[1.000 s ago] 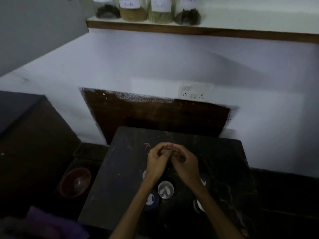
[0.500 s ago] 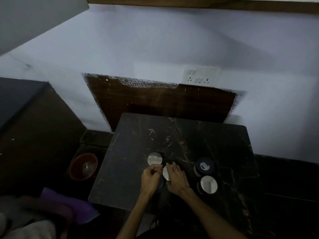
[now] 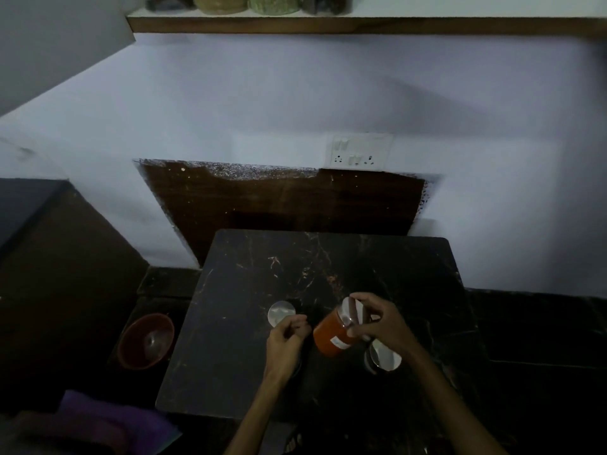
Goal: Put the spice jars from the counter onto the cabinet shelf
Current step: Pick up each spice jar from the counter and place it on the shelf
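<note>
My right hand (image 3: 377, 323) grips an orange spice jar (image 3: 330, 336) by its silver lid end and holds it tilted above the dark marble counter (image 3: 236, 339). My left hand (image 3: 285, 339) hovers just left of the jar with its fingers loosely curled, holding nothing that I can see. A jar with a silver lid (image 3: 281, 313) stands beyond the left hand. Another silver-lidded jar (image 3: 384, 356) stands under my right wrist. High on the wall runs the shelf (image 3: 394, 24), with several filled jars (image 3: 272, 3) at its left end.
A reddish-brown bowl (image 3: 146, 339) sits low to the left of the counter. A purple cloth (image 3: 108, 418) lies at the lower left. A switch and socket plate (image 3: 358, 152) is on the wall above a dark wooden panel (image 3: 282, 205).
My right hand has picked the orange jar up off the counter and tilted it. The view has swung up, so the shelf's edge and its jars show again.
</note>
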